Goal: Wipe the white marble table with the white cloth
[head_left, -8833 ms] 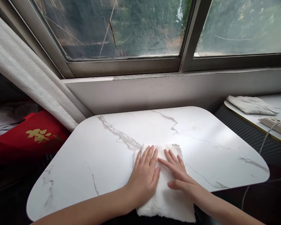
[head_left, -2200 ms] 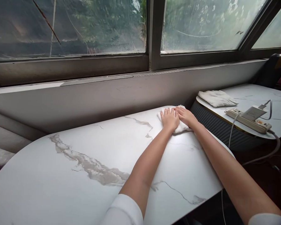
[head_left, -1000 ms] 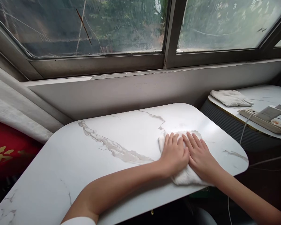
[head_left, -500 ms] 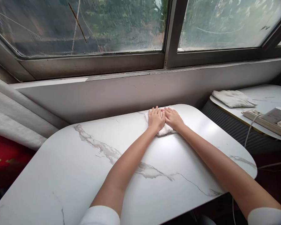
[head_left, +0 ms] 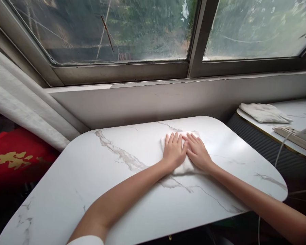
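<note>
A white folded cloth (head_left: 187, 167) lies flat on the white marble-patterned tabletop (head_left: 127, 190), right of its middle. My left hand (head_left: 173, 149) presses flat on the cloth's left part, fingers stretched out and pointing toward the window. Beside it, my right hand (head_left: 197, 149) rests flat on the right part, fingers also extended. The thumbs of both hands meet or nearly meet over the cloth. Much of the cloth is hidden beneath the palms.
Beyond the table run a low wall and a window frame (head_left: 122, 72). A second table at right holds another white cloth (head_left: 265, 113) and a power strip (head_left: 295, 137) with a cable. At left hang a pale curtain (head_left: 25, 92) and a red cloth with gold marks (head_left: 22, 160).
Both hands and the cloth under them have moved from the table's far edge back toward me. The camera view has shifted slightly left, so more of the red cloth shows.
</note>
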### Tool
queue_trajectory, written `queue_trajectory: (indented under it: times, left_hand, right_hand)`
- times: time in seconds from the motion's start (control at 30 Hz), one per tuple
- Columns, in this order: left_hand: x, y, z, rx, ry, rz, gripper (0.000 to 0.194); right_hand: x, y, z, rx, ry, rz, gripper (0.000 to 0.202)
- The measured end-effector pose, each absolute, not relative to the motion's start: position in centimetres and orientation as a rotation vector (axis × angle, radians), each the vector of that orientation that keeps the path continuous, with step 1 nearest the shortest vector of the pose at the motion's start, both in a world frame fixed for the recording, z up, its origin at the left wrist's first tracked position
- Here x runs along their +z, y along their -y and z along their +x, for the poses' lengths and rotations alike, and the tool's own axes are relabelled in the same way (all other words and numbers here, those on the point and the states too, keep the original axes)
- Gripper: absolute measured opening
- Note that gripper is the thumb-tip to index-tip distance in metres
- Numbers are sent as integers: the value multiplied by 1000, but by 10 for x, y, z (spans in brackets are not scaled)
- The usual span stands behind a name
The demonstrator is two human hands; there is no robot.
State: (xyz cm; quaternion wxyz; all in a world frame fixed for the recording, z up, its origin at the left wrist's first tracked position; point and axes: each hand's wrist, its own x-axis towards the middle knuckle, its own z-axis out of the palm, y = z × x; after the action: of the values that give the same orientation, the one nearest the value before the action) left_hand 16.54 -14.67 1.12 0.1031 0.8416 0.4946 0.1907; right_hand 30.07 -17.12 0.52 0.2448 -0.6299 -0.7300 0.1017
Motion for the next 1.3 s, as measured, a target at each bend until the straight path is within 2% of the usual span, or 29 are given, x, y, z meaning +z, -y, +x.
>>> queue_trajectory:
  times: [0.13,0.27,0.43,0.57,0.73,0.87,1.07,1.3]
  left_hand:
    - [16,211,127,473,-1310,2563,53]
    - [23,260,85,441,-1227,2621,52]
    - [25,270,46,384,-1319,2658,55]
    - [17,235,36,315,-1510,2623,52]
    - [10,148,46,373,-1773,2501,50]
    - [12,75,50,413,-1767,2490,48]
    - [13,18,26,440,-1690,2493,45]
    - [10,41,-17,448,-1810,2451,46]
  right_hand:
    - [2,242,292,770,1826,-1538,52]
    - [11,298,269,1110,1698,-1466,65]
    - [24,300,231,1417,1665,-1352,75]
    - [21,246,209,1199,1984,-1328,65]
    - [12,150,191,371,2332,-1434,55]
    - [8,88,180,23,2285,-1579,52]
    - [5,42,147,-106,2113,-1730,49]
    - [9,59,107,59,2192,-1652,50]
